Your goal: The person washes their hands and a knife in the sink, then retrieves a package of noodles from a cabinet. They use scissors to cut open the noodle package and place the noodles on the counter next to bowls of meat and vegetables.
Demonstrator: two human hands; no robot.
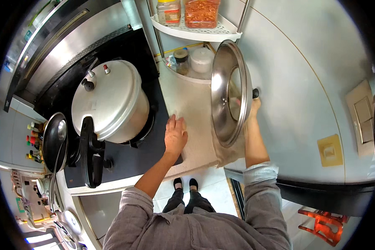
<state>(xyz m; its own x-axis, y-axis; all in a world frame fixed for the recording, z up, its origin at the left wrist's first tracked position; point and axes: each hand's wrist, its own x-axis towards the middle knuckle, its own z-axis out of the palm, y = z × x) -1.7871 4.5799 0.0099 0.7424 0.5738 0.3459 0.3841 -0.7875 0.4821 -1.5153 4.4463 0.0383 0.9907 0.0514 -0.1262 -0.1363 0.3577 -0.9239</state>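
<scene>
My right hand (254, 108) grips a stainless steel pan lid (219, 103) with a round glass window from its outer side, by the black knob. The lid stands nearly on edge, its inner face toward the left. Most of that hand's fingers are hidden behind it. Over the countertop (198, 103), beside the hob's right edge, my left hand (176, 137) is empty with its fingers extended. Whether it touches the surface I cannot tell. To its left, a large aluminium pressure cooker (107, 100) sits on the gas hob (128, 159), its black handle (92, 153) pointing toward me.
A wok (53, 137) with a metal ladle (62, 131) stands left of the cooker. At the back corner, a white shelf (197, 35) bears food containers, above a lidded white pot (202, 60) and a jar (181, 59). A beige cloth (228, 153) hangs over the counter's front edge.
</scene>
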